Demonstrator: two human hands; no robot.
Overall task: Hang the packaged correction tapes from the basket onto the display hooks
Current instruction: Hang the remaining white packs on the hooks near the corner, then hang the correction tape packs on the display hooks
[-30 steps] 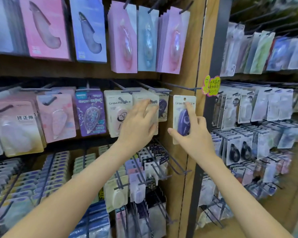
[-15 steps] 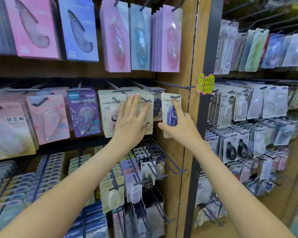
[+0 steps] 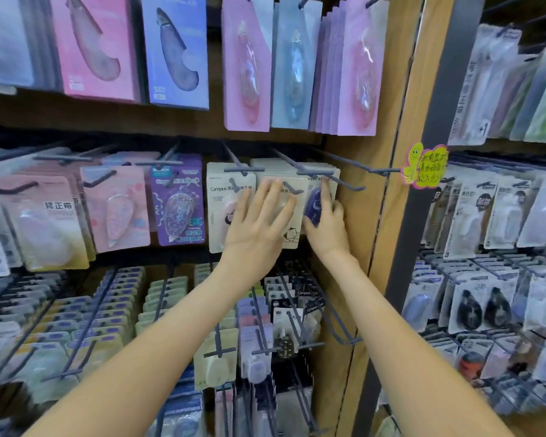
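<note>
Correction tape pack (image 3: 313,201), a cream card with a dark blue tape under a clear blister, is at the right end of the middle row of the display, just beside the wooden panel (image 3: 388,127). We see the right hand (image 3: 328,228) grasping it: the thumb lies at the lower left of the blister, the index finger reaches straight up along the card, and the other fingers curl at its right edge. The top of the card sits close behind the cross bar of a dark hook (image 3: 350,182), and the tip of this hook sticks out past the card toward us. We cannot tell whether the hole of the card is on the wire.

The left hand (image 3: 259,225) is released and flat. Its straight fingers press on the front of the cream packs (image 3: 216,216) hanging on the neighbouring hooks, directly left of the pack in the right hand.

Further left in the same row we see a purple pack (image 3: 177,200) and then pink packs (image 3: 117,206). In the row above hang bigger pink and blue packs (image 3: 246,64). Below the hands, many small packs (image 3: 114,310) sit in long rows on slanted wires.

A yellow tag (image 3: 426,165) with handwriting sits on the tip of a wire in front of the wooden panel. Right of the panel stands a black post (image 3: 423,247), and after it comes another bay with clear packs (image 3: 473,216).
</note>
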